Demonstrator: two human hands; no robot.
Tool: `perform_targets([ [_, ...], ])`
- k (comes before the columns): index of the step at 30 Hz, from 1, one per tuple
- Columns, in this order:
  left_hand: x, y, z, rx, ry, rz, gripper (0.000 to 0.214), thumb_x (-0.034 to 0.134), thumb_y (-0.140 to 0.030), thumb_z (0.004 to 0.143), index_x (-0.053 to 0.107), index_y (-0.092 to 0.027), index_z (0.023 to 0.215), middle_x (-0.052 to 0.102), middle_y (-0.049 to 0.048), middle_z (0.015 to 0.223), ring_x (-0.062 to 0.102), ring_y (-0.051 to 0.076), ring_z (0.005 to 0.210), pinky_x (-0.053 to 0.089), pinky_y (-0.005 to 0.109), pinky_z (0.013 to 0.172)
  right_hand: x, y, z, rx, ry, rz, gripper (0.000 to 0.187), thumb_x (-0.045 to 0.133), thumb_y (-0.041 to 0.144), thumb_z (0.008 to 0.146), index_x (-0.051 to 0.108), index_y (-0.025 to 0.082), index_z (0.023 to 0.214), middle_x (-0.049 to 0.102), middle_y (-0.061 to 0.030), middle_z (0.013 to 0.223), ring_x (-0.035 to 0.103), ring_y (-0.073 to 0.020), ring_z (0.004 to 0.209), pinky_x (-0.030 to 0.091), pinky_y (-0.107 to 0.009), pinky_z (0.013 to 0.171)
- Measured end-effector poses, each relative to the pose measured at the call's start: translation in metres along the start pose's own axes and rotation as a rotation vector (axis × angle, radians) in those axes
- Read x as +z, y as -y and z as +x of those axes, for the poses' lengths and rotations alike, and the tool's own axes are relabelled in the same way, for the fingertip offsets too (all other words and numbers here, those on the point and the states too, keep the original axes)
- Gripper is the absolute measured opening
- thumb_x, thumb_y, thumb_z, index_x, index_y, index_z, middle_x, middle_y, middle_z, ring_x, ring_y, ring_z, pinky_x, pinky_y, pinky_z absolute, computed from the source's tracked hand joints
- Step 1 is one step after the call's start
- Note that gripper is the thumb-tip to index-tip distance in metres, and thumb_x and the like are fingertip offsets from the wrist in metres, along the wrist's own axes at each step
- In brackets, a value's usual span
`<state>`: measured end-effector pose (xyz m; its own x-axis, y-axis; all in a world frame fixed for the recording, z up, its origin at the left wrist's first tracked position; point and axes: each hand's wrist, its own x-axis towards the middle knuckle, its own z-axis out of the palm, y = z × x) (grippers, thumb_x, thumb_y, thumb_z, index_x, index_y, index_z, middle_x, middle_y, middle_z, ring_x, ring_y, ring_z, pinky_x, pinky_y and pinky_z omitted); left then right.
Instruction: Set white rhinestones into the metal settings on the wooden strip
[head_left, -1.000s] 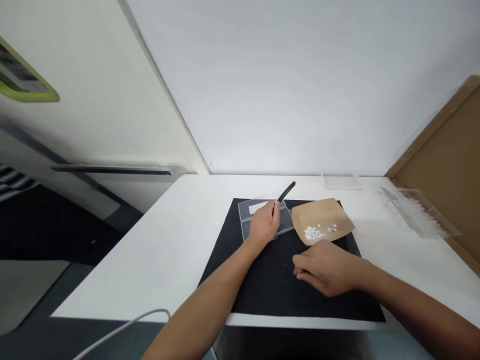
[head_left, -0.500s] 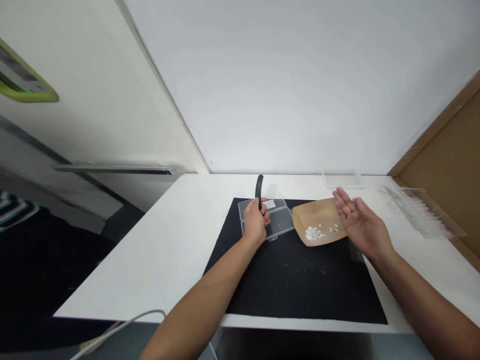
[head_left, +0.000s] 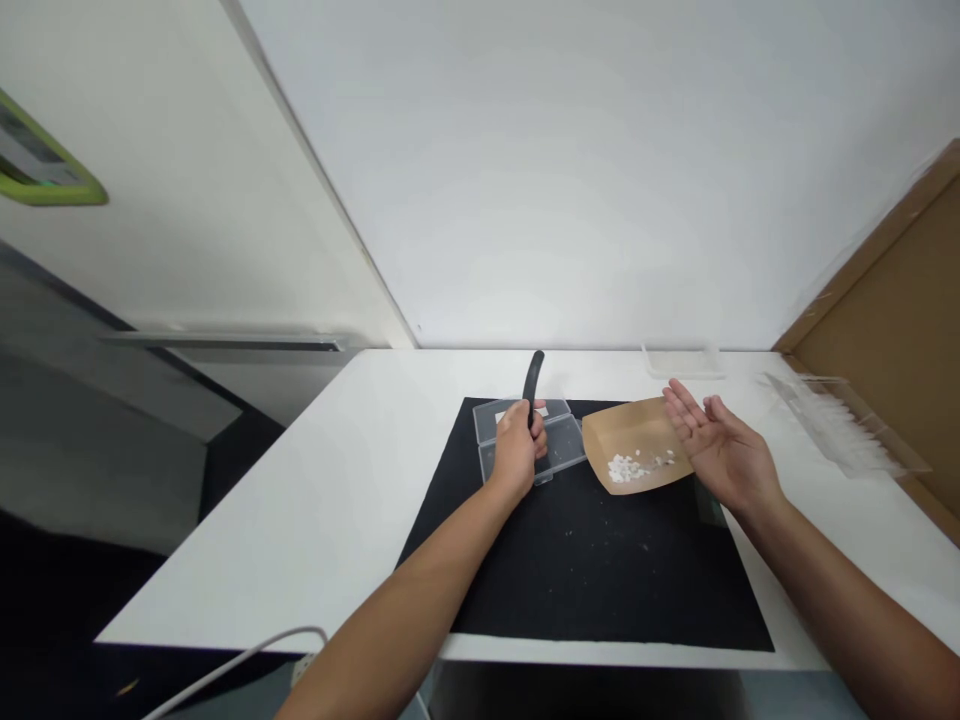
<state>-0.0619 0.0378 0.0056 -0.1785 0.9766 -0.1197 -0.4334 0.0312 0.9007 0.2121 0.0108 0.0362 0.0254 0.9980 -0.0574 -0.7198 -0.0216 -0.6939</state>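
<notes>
My left hand (head_left: 516,447) is closed round black tweezers (head_left: 533,378), whose blunt end sticks up and away from me. The hand rests over a clear plastic box (head_left: 559,440) lying open on a black mat (head_left: 592,560). My right hand (head_left: 716,450) is palm up with fingers spread and holds nothing. It hovers at the right edge of a brown paper tray (head_left: 626,432) that holds a small heap of white beads (head_left: 628,465).
The mat lies on a white table (head_left: 315,510) against a white wall. A clear plastic tray (head_left: 844,425) and a small clear lid (head_left: 682,362) sit at the back right, beside a brown board (head_left: 892,330). A white cable (head_left: 225,665) hangs below the near edge.
My right hand lifted off the mat, moved right and turned palm up beside the paper tray. My left hand swung the tweezers from pointing right to nearly upright.
</notes>
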Motion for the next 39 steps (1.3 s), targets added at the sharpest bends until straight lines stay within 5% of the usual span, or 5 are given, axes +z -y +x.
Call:
perform_targets([
  [10,0.009,0.001,-0.019,-0.030,0.174,0.079,0.038,0.061,-0.056,0.094,0.062,-0.018,0.098,0.034,-0.0104,0.058,0.023,0.005,0.039,0.019,0.017,0.039,-0.007,-0.009,0.004,-0.126,0.074,-0.236,0.021,0.076,0.043,0.093,0.061,0.028,0.089,0.070,-0.0030,0.138,0.060,-0.0233,0.140,0.048,-0.048,0.122],
  [15,0.012,0.005,-0.024,0.038,0.263,0.205,0.043,0.063,-0.060,0.094,0.065,-0.017,0.098,0.037,-0.0092,0.056,0.027,0.007,0.041,0.022,0.019,0.040,-0.008,-0.017,-0.004,-0.430,0.090,-0.687,0.023,0.075,0.044,0.095,0.063,0.025,0.087,0.071,-0.0018,0.099,0.070,-0.0187,0.099,0.058,-0.036,0.091],
  [19,0.012,0.007,-0.031,0.183,0.339,0.453,0.048,0.052,-0.063,0.100,0.068,-0.018,0.100,0.043,-0.0060,0.059,0.036,0.010,0.047,0.031,0.023,0.047,-0.009,-0.022,-0.013,-0.559,0.108,-0.992,0.020,0.072,0.041,0.098,0.066,0.024,0.089,0.061,0.0010,0.078,0.057,-0.0143,0.067,0.048,-0.031,0.065],
  [29,0.016,0.002,-0.048,0.400,0.512,0.863,0.047,0.038,-0.047,0.109,0.076,-0.020,0.107,0.069,0.0039,0.081,0.063,0.021,0.075,0.047,0.031,0.077,-0.002,-0.027,-0.020,-0.842,0.106,-1.324,0.016,0.067,0.034,0.100,0.064,0.025,0.086,0.059,-0.0001,0.075,0.054,-0.0172,0.067,0.046,-0.035,0.065],
  [39,0.018,0.004,-0.051,0.409,0.583,0.924,0.049,0.034,-0.048,0.110,0.074,-0.022,0.103,0.076,0.0074,0.095,0.069,0.024,0.086,0.048,0.033,0.081,-0.009,-0.032,-0.018,-0.814,0.097,-1.364,0.019,0.063,0.039,0.102,0.064,0.026,0.088,0.060,-0.0014,0.076,0.054,-0.0184,0.067,0.047,-0.036,0.065],
])
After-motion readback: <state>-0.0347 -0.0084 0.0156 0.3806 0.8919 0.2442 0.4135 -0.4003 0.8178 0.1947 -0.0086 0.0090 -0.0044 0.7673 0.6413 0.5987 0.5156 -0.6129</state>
